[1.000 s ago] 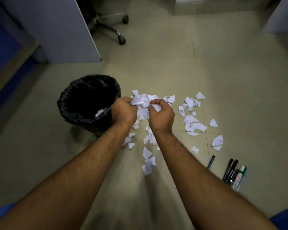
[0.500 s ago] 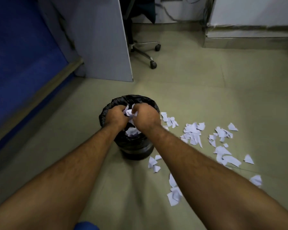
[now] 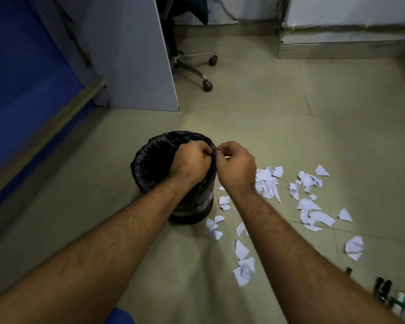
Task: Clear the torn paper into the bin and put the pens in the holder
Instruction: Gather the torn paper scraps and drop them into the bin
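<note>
A black-lined bin (image 3: 147, 164) stands on the floor at centre. My left hand (image 3: 188, 166) hovers over its mouth near the right rim, fingers curled, with no paper showing in it. My right hand (image 3: 237, 168) is just right of the rim, fingertips pinching a small white sliver of torn paper (image 3: 218, 149). Several torn paper pieces (image 3: 310, 205) lie scattered on the floor to the right of the bin, and more (image 3: 243, 270) lie between my forearms. Several pens (image 3: 384, 292) lie at the bottom right, partly cut off by the frame edge. No pen holder is in view.
A grey partition panel (image 3: 138, 66) stands behind the bin. An office chair's wheeled base (image 3: 206, 84) sits beside it. A blue wall (image 3: 21, 78) with a ledge runs along the left. A low white cabinet base (image 3: 337, 45) is at the far right.
Both hands carried a bundle of torn paper from the floor pile over the bin. The bundle is no longer visible in them, and my right hand has shifted just outside the rim.
</note>
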A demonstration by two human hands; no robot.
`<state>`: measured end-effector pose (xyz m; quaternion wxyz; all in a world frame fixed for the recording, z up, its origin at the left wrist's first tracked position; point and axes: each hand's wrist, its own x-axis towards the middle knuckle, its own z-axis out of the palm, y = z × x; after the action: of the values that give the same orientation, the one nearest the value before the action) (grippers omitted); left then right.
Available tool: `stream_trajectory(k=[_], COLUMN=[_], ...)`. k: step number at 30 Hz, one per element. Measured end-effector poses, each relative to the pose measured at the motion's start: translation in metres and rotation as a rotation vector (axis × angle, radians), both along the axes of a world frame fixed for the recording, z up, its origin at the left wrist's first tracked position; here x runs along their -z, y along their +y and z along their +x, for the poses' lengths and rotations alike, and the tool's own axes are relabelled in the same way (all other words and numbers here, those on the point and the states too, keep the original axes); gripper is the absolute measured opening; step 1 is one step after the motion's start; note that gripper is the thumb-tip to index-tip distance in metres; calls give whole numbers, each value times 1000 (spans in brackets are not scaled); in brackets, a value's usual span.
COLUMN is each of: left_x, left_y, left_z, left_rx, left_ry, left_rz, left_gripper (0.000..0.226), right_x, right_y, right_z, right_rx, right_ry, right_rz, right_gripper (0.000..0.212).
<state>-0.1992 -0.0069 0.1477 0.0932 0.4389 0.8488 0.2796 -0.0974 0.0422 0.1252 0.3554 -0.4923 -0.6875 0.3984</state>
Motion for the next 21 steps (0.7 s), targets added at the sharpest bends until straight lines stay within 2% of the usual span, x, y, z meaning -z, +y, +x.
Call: stream_trajectory(k=[6, 9, 14, 17, 21], left_x=[19, 61, 157, 202, 233], left_y=[25, 28, -10, -41, -65], left_z=[58, 83, 116, 125, 124], left_rx=[165, 224, 158, 111, 92], left_ry=[55, 62, -62, 5, 77], left_rz=[-102, -256, -478, -622, -696], left_gripper=[27, 31, 39, 66, 112], right_x=[23, 54, 138, 180, 218], right_y=[14, 14, -11, -35, -51], right_z=[48, 77, 120, 141, 158], right_rx=[125, 160, -68, -251, -309], right_ry=[27, -54, -336, -495, -788], right_rz=[-45, -87, -233, -234, -26], right_gripper=[19, 21, 30, 44, 75])
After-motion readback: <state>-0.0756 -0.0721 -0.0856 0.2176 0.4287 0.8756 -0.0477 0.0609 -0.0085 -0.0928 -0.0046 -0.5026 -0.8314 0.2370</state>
